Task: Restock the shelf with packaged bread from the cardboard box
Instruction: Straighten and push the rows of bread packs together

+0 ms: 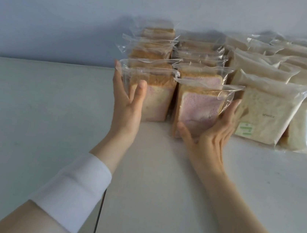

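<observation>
Hands on the front row! Left hand [127,100] lies flat along the 9 o'clock edge of the left pink loaf pack [157,101], fingers straight, thumb on its face: a wide, loose grip, clamping nothing. Right hand [212,131] cups the right pink loaf pack [199,109], thumb hooked at its bottom corner, fingers up its 3 o'clock edge, so that grip is holding the pack. It stands upright on the shelf [29,117], a little nearer than its neighbour. Pale bread packs [264,113] crowd just beside at 3 o'clock. More packs line up behind at 12 o'clock, back to the wall [64,13]. Bare shelf spreads wide at 9 and 6 o'clock; a panel seam [100,208] runs beside the white sleeve [75,190]
</observation>
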Available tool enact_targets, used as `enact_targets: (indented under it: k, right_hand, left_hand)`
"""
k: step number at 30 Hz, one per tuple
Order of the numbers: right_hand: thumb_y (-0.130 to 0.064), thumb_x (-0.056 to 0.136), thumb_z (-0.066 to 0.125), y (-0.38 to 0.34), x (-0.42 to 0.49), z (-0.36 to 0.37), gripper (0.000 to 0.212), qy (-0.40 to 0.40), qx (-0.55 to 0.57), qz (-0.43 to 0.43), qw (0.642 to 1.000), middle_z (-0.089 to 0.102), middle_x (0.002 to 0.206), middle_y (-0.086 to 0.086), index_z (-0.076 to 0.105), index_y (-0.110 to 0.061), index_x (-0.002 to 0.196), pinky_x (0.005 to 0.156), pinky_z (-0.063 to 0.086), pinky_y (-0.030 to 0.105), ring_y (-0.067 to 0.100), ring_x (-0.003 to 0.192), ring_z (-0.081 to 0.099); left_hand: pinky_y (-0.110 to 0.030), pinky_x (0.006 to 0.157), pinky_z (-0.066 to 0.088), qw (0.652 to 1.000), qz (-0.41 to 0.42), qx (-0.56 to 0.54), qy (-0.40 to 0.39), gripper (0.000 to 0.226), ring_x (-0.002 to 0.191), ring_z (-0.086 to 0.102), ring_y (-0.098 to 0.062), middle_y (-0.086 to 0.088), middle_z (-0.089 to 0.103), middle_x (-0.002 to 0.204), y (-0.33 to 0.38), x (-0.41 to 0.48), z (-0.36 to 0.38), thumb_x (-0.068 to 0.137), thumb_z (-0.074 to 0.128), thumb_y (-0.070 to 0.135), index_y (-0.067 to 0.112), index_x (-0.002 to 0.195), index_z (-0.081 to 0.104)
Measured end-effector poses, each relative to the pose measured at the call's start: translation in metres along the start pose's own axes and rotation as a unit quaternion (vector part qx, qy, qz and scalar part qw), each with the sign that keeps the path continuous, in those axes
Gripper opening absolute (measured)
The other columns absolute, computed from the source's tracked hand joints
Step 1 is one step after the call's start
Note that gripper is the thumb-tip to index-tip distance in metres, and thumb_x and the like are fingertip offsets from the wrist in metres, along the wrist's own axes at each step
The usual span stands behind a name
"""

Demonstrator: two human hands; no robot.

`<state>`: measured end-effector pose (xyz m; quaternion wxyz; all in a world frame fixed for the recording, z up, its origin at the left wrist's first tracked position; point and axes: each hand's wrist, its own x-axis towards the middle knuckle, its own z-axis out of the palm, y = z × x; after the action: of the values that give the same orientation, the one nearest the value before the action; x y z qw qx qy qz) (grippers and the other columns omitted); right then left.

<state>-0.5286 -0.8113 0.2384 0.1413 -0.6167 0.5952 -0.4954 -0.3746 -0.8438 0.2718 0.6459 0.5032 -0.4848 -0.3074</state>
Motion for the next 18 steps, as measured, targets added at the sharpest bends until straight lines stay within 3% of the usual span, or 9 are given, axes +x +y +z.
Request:
enact_targets:
  k: [1, 2, 4, 6, 8, 11, 14, 16, 18]
  right_hand:
    - [-0.029, 0.076, 0.073, 0.0, -0.001, 0.001, 0.104, -0.009, -0.025, -0.014, 1.0, -0.004, 0.153, 0.009, -0.011, -0.019, 0.137, 0.11, -0.013, 0.014, 0.02, 0.141, -0.004]
    - [-0.028, 0.077, 0.071, -0.002, -0.001, 0.002, 0.1, -0.021, -0.036, -0.014, 0.999, -0.003, 0.153, 0.019, -0.01, -0.023, 0.136, 0.109, -0.013, 0.016, 0.026, 0.142, -0.004]
    - [-0.028, 0.079, 0.069, -0.007, 0.004, 0.008, 0.097, -0.033, -0.036, 0.011, 0.999, -0.007, 0.153, 0.023, -0.011, -0.029, 0.134, 0.109, -0.008, 0.025, 0.03, 0.143, -0.004]
    - [-0.033, 0.08, 0.067, -0.011, 0.008, 0.016, 0.094, -0.021, -0.051, 0.031, 0.998, -0.007, 0.153, 0.022, -0.011, -0.029, 0.133, 0.11, -0.002, 0.029, 0.032, 0.142, -0.001]
    - [-0.039, 0.081, 0.064, -0.015, 0.008, 0.02, 0.09, -0.009, -0.08, 0.037, 0.996, -0.006, 0.153, 0.024, -0.009, -0.029, 0.133, 0.112, 0.002, 0.033, 0.034, 0.142, 0.003]
    - [-0.038, 0.081, 0.063, -0.015, 0.008, 0.019, 0.091, -0.024, -0.077, 0.036, 0.996, -0.008, 0.153, 0.023, -0.012, -0.03, 0.132, 0.113, 0.002, 0.036, 0.034, 0.143, 0.0]
    - [-0.035, 0.08, 0.065, -0.009, 0.006, 0.008, 0.098, -0.041, -0.045, 0.022, 0.998, -0.008, 0.154, 0.021, -0.017, -0.031, 0.133, 0.112, -0.001, 0.033, 0.031, 0.143, -0.004]
    - [-0.035, 0.079, 0.067, -0.005, 0.004, 0.001, 0.098, -0.051, -0.047, 0.012, 0.998, -0.007, 0.154, 0.021, -0.015, -0.035, 0.133, 0.111, -0.003, 0.029, 0.03, 0.143, -0.005]
    - [-0.035, 0.079, 0.068, -0.005, 0.003, 0.002, 0.097, -0.058, -0.062, 0.012, 0.996, -0.006, 0.153, 0.023, -0.013, -0.036, 0.132, 0.113, -0.001, 0.031, 0.032, 0.143, -0.003]
  left_hand:
    - [0.008, 0.084, 0.029, 1.0, 0.005, -0.004, 0.005, 0.063, 0.114, 0.03, 0.03, -0.011, 0.008, 0.155, 0.002, 0.001, 0.004, 0.097, 0.039, 0.019, 0.009, 0.146, 0.001]
    - [0.004, 0.088, 0.033, 1.0, 0.005, -0.008, 0.016, 0.062, 0.123, 0.031, 0.021, -0.015, 0.01, 0.155, 0.005, 0.004, 0.006, 0.098, 0.038, 0.015, 0.008, 0.146, 0.0]
    - [-0.016, 0.104, 0.032, 0.999, -0.011, -0.006, 0.034, 0.062, 0.14, 0.026, -0.019, -0.026, 0.018, 0.151, 0.009, 0.013, 0.011, 0.098, 0.038, 0.014, 0.009, 0.146, 0.0]
    - [-0.03, 0.109, 0.024, 0.999, -0.027, 0.012, 0.032, 0.062, 0.139, 0.023, -0.035, -0.031, 0.02, 0.148, 0.01, 0.018, 0.014, 0.098, 0.038, 0.015, 0.011, 0.146, -0.002]
    - [-0.03, 0.109, 0.022, 0.999, -0.034, 0.035, 0.025, 0.064, 0.139, 0.026, -0.032, -0.028, 0.022, 0.149, 0.01, 0.019, 0.014, 0.098, 0.037, 0.017, 0.012, 0.146, -0.004]
    - [-0.014, 0.105, 0.022, 0.997, -0.034, 0.064, 0.016, 0.064, 0.138, 0.03, -0.017, -0.012, 0.022, 0.154, 0.011, 0.02, 0.011, 0.099, 0.036, 0.02, 0.014, 0.147, -0.006]
    - [0.01, 0.08, 0.025, 0.994, -0.062, 0.09, 0.019, 0.062, 0.129, 0.036, -0.005, -0.001, 0.027, 0.153, 0.01, 0.021, 0.008, 0.099, 0.034, 0.028, 0.021, 0.147, -0.004]
    - [0.009, 0.069, 0.025, 0.99, -0.082, 0.113, 0.027, 0.059, 0.125, 0.04, -0.005, 0.002, 0.034, 0.149, 0.009, 0.021, 0.007, 0.099, 0.031, 0.031, 0.023, 0.148, -0.001]
    - [0.0, 0.075, 0.025, 0.988, -0.088, 0.121, 0.031, 0.058, 0.129, 0.041, -0.011, 0.0, 0.039, 0.146, 0.009, 0.021, 0.008, 0.099, 0.03, 0.031, 0.021, 0.149, 0.0]
